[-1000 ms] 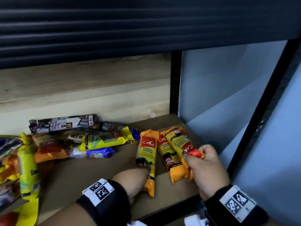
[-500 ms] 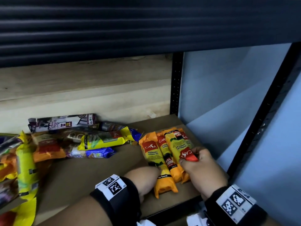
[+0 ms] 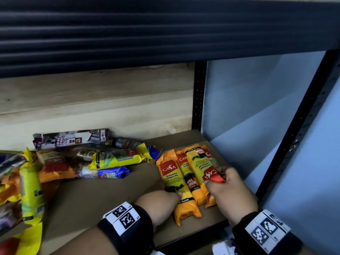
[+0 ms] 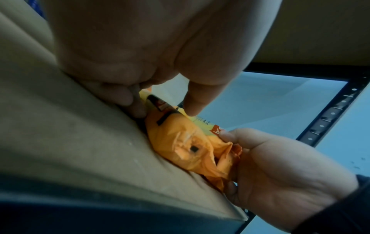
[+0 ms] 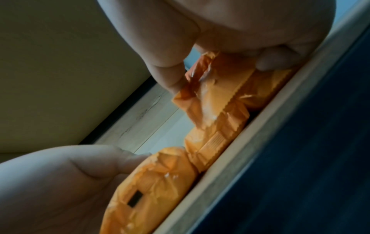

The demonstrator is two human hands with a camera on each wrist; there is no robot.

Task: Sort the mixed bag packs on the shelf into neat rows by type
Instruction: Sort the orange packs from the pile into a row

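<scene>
A: What does the right hand [image 3: 232, 192] hold?

B: Its thumb and fingers pinch the near end of the top orange pack [image 3: 206, 167], the one lying reversed on the far-right packs of the row [image 3: 185, 179]. The left hand [image 3: 161, 201] has its thumb on the leftmost pack [image 3: 174, 183], with curled fingers against that pack's side; the wrist view shows as much, though how firmly it holds I cannot tell.

A: And what has changed in the last second?

B: The leftmost pack stood apart from the row with a gap of board between. Now it lies just beside its neighbour, touching, and roughly parallel. The top pack has come down flatter onto the row too.

A: So the orange type is gathered?

B: I judge so, nearly: it sits at the right end of the shelf [image 3: 103, 196], beside the black post [image 3: 198, 96]. But the leftmost pack juts nearer the shelf's front edge than the others, and one pack lies on top, so the row wants squaring.

A: And the rest?

B: Left of the row, the mixed pile [image 3: 77, 159] lies unsorted, well apart from it.
</scene>
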